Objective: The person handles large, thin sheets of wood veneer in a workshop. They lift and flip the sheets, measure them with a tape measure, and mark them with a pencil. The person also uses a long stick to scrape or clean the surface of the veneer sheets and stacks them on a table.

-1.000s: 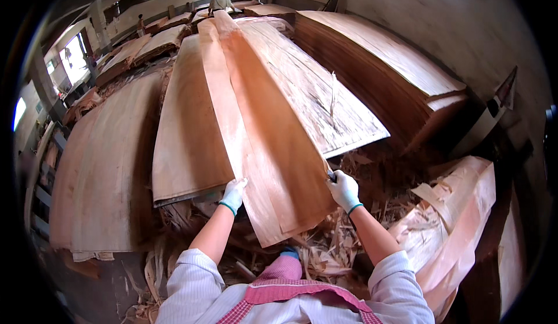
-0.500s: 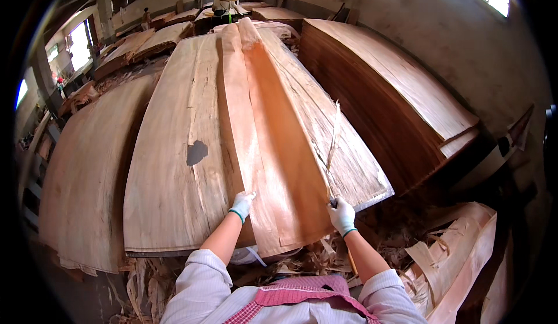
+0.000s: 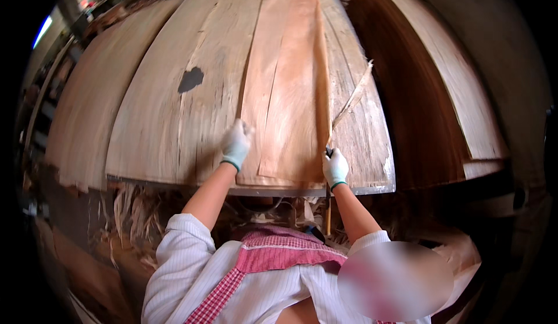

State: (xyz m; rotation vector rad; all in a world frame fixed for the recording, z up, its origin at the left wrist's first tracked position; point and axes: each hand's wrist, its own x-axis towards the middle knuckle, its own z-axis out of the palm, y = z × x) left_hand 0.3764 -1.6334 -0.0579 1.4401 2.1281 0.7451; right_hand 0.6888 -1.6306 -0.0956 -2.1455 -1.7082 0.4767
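A long reddish veneer sheet lies on a stack of paler veneer, with its right edge raised in a narrow fold. My left hand, in a white glove with a green cuff, hovers at the sheet's left edge; motion blurs its fingers. At the right edge, my gloved right hand is closed round a slim tool. The tool's dark end shows above the fist and a thin yellowish shaft hangs below; its kind is unclear. A narrow torn veneer strip slants away up and right from that hand.
A dark hole marks the pale veneer left of the sheet. Another veneer stack stands at left, and a tall reddish-brown stack at right. Shredded scraps hang and lie below the front edge.
My view has tilted down closer to the front edge. The reddish sheet, earlier bowed up on its right side, now lies flatter. My left hand has come off its near left edge.
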